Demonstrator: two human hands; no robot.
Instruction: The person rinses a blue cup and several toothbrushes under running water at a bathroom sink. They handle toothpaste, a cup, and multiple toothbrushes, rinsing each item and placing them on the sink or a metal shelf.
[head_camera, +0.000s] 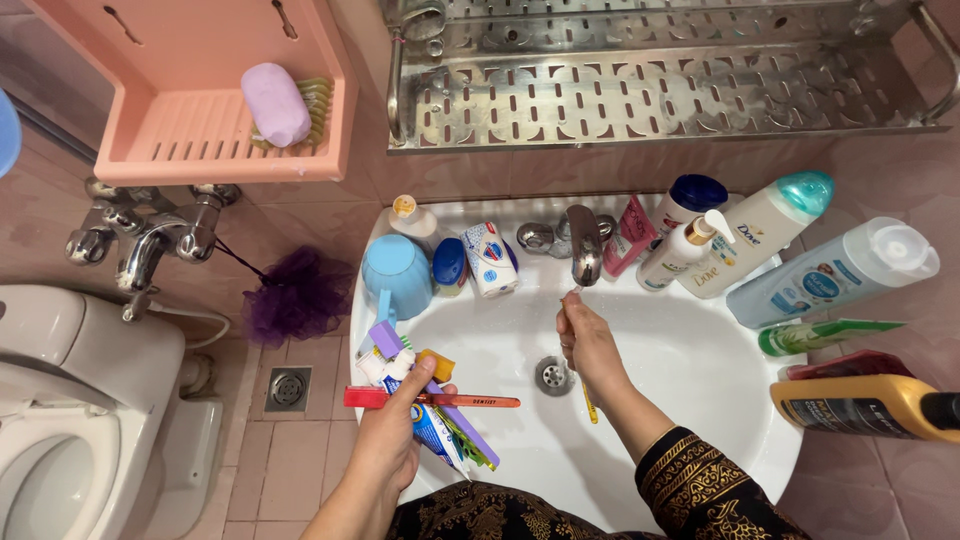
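Two hands over the white sink (700, 380) in a pink-tiled bathroom.

I see my right hand (588, 345) clenched on a yellow toothbrush (590, 403) under the sink's tap (585, 245), above the drain (552, 375). My left hand (392, 435) grips a bundle of toothbrushes and tubes (430, 400) at the sink's left rim. Bottles (760, 235) crowd its right rim; a toilet (80, 400) stands left of the sink, a steel rack (650, 95) above.
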